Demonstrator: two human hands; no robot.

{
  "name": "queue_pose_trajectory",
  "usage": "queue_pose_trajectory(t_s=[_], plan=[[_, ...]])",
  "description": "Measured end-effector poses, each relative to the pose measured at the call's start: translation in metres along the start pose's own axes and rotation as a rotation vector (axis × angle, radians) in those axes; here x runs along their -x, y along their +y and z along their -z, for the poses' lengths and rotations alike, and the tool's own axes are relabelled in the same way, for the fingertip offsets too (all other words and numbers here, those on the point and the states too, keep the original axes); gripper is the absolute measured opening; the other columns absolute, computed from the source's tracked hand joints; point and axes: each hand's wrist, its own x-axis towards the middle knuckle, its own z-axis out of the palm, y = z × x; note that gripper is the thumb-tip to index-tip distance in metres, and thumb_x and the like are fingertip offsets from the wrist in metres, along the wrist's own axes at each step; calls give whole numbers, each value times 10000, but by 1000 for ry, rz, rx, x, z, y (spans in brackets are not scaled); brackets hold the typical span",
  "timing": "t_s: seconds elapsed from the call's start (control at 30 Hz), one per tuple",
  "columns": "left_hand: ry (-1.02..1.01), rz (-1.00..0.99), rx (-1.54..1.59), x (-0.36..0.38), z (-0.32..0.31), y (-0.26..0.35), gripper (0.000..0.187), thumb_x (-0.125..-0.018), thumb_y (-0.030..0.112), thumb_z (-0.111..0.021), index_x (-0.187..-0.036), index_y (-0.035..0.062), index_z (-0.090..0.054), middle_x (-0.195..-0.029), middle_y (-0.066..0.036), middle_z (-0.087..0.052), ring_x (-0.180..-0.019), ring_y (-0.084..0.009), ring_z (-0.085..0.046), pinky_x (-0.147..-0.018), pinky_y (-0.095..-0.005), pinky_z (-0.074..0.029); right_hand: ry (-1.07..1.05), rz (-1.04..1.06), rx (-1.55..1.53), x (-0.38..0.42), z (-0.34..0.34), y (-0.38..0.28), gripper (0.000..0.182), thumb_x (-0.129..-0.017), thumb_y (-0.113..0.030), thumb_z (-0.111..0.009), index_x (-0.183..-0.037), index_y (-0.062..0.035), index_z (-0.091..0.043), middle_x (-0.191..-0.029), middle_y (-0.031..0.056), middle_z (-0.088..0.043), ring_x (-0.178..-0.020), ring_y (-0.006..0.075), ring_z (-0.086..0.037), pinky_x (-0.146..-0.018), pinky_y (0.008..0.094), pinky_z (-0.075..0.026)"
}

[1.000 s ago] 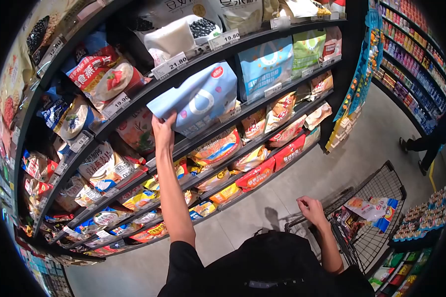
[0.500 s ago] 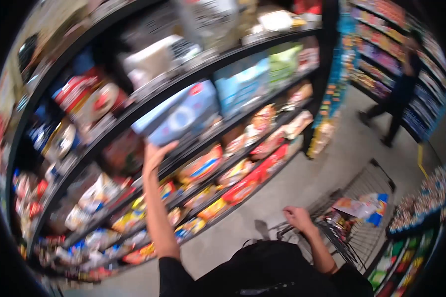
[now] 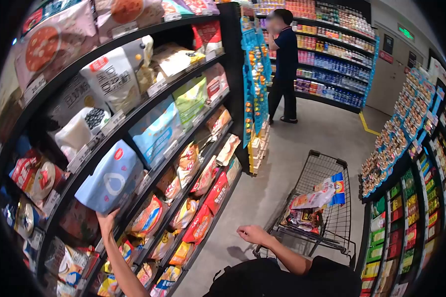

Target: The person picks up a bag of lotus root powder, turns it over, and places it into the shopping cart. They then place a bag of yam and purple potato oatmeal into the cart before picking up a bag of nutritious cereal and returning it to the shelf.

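My left hand is at the bottom edge of a light blue package on the left shelf unit, its fingers partly hidden beneath and behind the package. The package tilts out at the shelf front, beside a brighter blue bag. Low in the centre, my right hand hangs over the floor with its fingers curled together, just left of the shopping cart's handle. The cart holds several packaged items, among them a white and blue bag.
A person in dark clothes stands near the far drink shelves. A tall rack of small items rises at the right, above sloping shelves of packets. Yellow tape marks the grey floor.
The view has turned right and sharpened, so the shelves, cart and person appear further left. My left hand remains at the light blue package. The person now stands upright rather than in mid-stride.
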Motion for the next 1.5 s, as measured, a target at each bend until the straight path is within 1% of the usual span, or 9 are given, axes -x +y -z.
queue_pose_trajectory(t_s=[0.1,0.17,0.3,0.5,0.97,1.1,1.17,1.3,1.5], plan=[[42,-238,50,-1,1,-37,633,-679,-76,-754,-1244,-33,-472,-1209,-120,-579,-1087,-231,-571,-954,-331,-446,10,-2,13,0,1,-1,217,-894,-223,-548,-1021,-79,-650,-904,157,-683,-837,354,-651,-735,425,-516],[8,-263,-327,9,-3,-17,586,-722,-50,-733,-1245,-16,-468,-1221,-103,-570,-1110,-221,-556,-970,-339,-442,-53,-8,-17,1,5,-5,225,-897,-233,-553,-1027,-82,-658,-897,169,-682,-837,354,-655,-735,424,-517],[108,-524,-249,30,-34,26,351,-776,-62,-654,-1110,-10,-557,-1165,-129,-605,-1127,-246,-569,-1020,-355,-415,0,-26,4,2,3,-3,229,-897,-241,-566,-1021,-81,-674,-889,179,-684,-833,357,-659,-742,421,-522],[121,-682,-292,31,-34,17,438,-694,-40,-687,-1107,7,-551,-1160,-177,-618,-1162,-312,-571,-1030,-396,-420,-5,-69,-26,0,5,-6,216,-881,-199,-589,-1020,-60,-678,-910,169,-695,-829,335,-680,-759,401,-536],[150,-509,-480,63,9,111,486,-684,41,-739,-1121,-10,-533,-1102,-168,-650,-1043,-266,-645,-896,-327,-491,-20,-38,-47,2,9,-12,200,-880,-181,-586,-989,-38,-672,-843,187,-684,-772,332,-676,-711,383,-526],[181,-697,-764,86,24,137,432,-671,57,-742,-1062,-13,-574,-1050,-136,-655,-896,-265,-673,-790,-338,-514,3,-24,-98,2,12,-20,197,-879,-177,-590,-1000,-43,-671,-820,189,-678,-763,341,-670,-709,380,-525],[111,-566,-776,109,16,169,308,-663,38,-742,-963,7,-676,-912,-123,-693,-819,-271,-682,-733,-350,-520,-60,-78,-78,-1,15,-25,208,-884,-185,-598,-1015,-41,-673,-839,166,-689,-808,295,-683,-736,358,-522],[25,-266,-158,146,-14,176,280,-647,0,-789,-908,-21,-687,-855,-97,-710,-781,-194,-686,-699,-305,-550,21,103,-390,-9,17,-43,438,-849,-240,-666,-1232,-47,-578,-1168,129,-642,-1089,250,-604,-882,353,-481],[-236,200,100,205,-92,139,612,-673,73,-845,-1204,6,-548,-1082,-91,-647,-977,-163,-610,-878,-321,-494,78,186,-1435,-15,29,-65,728,-883,-529,-596,-1342,17,-450,-1252,133,-581,-1175,251,-552,-983,364,-438]])
